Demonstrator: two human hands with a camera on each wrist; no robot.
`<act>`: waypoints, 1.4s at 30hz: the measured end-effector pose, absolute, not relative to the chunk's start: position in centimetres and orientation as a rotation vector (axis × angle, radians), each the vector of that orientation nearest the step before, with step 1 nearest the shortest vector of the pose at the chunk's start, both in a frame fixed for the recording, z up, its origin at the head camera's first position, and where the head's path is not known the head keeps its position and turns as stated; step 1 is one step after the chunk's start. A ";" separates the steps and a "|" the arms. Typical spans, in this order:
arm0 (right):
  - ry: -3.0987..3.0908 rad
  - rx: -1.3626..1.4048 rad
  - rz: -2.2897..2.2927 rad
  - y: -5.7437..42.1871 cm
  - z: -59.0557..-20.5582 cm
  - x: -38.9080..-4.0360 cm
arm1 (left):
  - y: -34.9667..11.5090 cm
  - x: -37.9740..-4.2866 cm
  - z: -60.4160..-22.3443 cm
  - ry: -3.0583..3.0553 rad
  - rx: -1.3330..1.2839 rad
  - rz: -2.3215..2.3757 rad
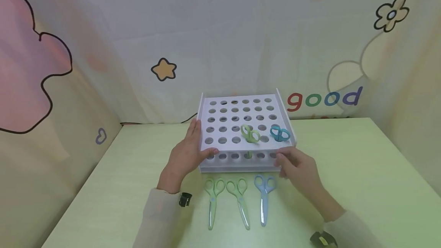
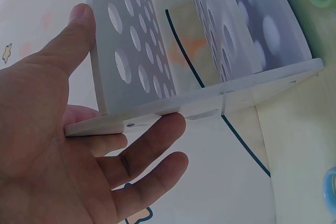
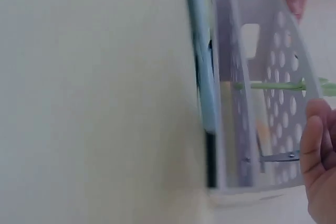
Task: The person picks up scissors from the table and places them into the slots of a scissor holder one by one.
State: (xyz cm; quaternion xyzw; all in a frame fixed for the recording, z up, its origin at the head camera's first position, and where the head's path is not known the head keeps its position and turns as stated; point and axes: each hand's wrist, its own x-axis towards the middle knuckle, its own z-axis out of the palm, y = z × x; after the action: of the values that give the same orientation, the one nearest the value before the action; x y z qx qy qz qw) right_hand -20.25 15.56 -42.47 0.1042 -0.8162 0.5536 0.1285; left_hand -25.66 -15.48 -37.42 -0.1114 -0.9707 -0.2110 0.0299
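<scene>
Rack (image 1: pixel 227 147) — left grip (image 1: pixel 184 154) alongside, right grip (image 1: pixel 299 166) at corner

A pale green worktop (image 1: pixel 103 186) carries a white rack (image 1: pixel 241 113) pierced with round holes. In front lie, left to right, green scissors (image 1: pixel 213 199), a second green pair (image 1: pixel 239 197) and a blue pair (image 1: pixel 264 192), handles toward the rack.

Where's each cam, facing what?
Head: worn on head, facing forward-down; white rack, left hand, right hand, sleeves.
Left wrist: worn there, facing between rack tiers; left hand only.
Right wrist: worn there, facing across the rack; right hand, plus part of left hand beyond.
Head and right wrist share the green scissors standing in the rack.
</scene>
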 end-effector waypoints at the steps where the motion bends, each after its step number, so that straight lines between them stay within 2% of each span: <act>1: -2.367 0.318 1.657 15.8 -42.8 -20.2 | -15.5 -25.7 -37.4 -2.991 -0.340 -0.655; 6: -2.337 0.345 1.782 16.6 -44.3 -20.6 | -15.8 -25.5 -37.3 -2.980 -0.323 -0.664; 17: -2.664 0.066 1.628 17.6 -46.2 -20.8 | -15.7 -25.5 -37.3 -2.975 -0.336 -0.658; 22: -2.800 0.135 1.373 17.8 -46.4 -21.0 | -15.6 -25.5 -37.1 -2.975 -0.341 -0.659; 32: -2.940 0.365 1.285 18.0 -47.1 -21.2 | -15.4 -25.4 -37.2 -2.984 -0.349 -0.664; 42: -3.037 0.382 1.192 17.6 -46.6 -20.9 | -15.5 -25.6 -37.6 -2.964 -0.360 -0.654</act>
State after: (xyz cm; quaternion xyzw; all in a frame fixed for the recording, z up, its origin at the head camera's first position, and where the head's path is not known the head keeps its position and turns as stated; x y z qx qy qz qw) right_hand -20.91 17.64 -46.63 0.1159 -0.9222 0.3620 -0.0717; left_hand -25.56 -15.51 -37.63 -0.1176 -0.9689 -0.2137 0.0428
